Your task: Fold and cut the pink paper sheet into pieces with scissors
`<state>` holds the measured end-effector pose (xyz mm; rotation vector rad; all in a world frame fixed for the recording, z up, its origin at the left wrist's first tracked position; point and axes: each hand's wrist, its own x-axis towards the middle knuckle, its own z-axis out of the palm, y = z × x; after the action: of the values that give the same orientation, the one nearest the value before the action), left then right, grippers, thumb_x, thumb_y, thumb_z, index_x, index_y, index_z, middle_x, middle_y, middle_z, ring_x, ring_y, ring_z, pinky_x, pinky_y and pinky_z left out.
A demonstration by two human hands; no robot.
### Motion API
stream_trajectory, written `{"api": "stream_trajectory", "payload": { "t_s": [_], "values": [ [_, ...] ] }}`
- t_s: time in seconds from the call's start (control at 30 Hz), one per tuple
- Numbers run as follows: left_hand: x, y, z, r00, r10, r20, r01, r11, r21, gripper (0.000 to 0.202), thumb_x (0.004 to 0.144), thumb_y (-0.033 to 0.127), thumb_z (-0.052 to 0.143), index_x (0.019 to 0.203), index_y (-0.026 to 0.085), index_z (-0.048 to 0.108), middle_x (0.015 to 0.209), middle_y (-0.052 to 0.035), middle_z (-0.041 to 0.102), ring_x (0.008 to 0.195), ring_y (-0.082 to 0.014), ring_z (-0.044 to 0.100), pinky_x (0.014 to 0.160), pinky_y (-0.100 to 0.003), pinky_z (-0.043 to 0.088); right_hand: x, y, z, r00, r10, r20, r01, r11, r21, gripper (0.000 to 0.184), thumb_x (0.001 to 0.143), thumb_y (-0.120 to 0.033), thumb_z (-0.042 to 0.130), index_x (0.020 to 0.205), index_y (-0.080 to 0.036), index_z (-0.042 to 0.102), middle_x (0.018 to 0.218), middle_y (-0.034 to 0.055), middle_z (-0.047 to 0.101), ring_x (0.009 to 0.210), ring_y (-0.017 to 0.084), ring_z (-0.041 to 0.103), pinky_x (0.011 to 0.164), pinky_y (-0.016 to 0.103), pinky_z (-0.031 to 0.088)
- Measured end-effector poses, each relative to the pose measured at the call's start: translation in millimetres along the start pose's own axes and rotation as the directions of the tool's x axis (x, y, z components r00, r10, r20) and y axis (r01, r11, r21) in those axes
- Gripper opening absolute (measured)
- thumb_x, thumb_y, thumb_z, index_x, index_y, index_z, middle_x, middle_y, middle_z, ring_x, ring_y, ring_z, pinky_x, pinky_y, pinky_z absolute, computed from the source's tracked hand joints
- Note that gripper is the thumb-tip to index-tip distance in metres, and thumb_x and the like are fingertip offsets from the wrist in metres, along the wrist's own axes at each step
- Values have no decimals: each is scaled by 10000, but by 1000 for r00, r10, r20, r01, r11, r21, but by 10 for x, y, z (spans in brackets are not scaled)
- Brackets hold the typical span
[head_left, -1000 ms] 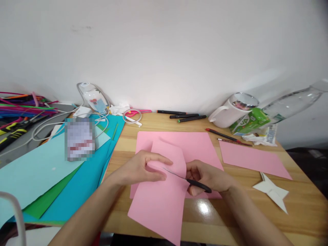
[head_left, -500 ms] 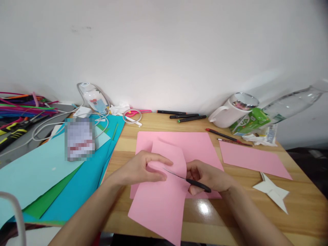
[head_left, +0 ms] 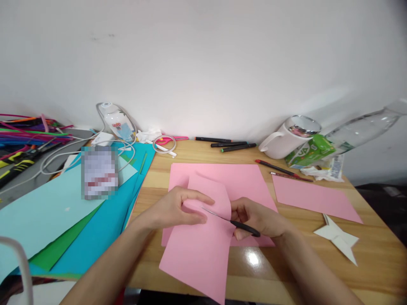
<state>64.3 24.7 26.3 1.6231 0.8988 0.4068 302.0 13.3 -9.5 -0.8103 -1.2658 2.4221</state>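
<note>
A pink sheet of paper (head_left: 199,254) is pinched along its left side by my left hand (head_left: 176,208), thumb below and fingers above. My right hand (head_left: 259,217) is closed round the black handles of a pair of scissors (head_left: 244,228). The thin blades point left across the sheet, their tip close to my left thumb and fingers. Above the blades the paper bows upward; its lower part hangs toward the table's front edge. Beneath lies a larger pink sheet (head_left: 248,182) flat on the wooden table (head_left: 270,271).
To the right are a pink strip (head_left: 314,197), a white folded paper star (head_left: 338,238), a mug (head_left: 280,140), a green carton (head_left: 313,150) and a clear bottle (head_left: 365,127). Markers (head_left: 233,144) line the back. At left, a phone (head_left: 100,173) rests on coloured paper (head_left: 92,237).
My right hand and the scissors have shifted very slightly left, the blade tip moving a little closer to my left hand. The left hand holds its place.
</note>
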Motion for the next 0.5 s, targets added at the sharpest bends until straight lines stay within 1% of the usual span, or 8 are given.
{"api": "stream_trajectory", "payload": {
  "t_s": [0.27,0.4,0.5],
  "values": [
    [-3,-10,-8,1000,9,8,-9,1000,12,350,706,251,670,1056,236,661,1104,-27,673,1045,-215,598,789,-253,503,3,14,-26,1000,11,-20,-11,1000,12,413,529,-267,829,907,-145,716,720,3,707,635,112,609,591,199,465],
    [-2,-12,-11,1000,7,20,-8,1000,9,358,703,252,676,1060,232,658,1099,-34,673,1028,-212,607,789,-255,503,7,-6,-9,1000,10,-12,-9,1000,29,391,518,-237,834,879,-142,719,703,-7,702,637,106,605,612,198,463],
    [-1,-10,-9,999,3,32,-3,1000,6,360,706,252,676,1064,227,655,1103,-34,671,1017,-204,611,789,-249,502,15,-26,18,999,20,-32,-19,999,38,358,498,-202,839,828,-142,717,676,-24,691,623,106,598,621,210,467]
  ]
}}
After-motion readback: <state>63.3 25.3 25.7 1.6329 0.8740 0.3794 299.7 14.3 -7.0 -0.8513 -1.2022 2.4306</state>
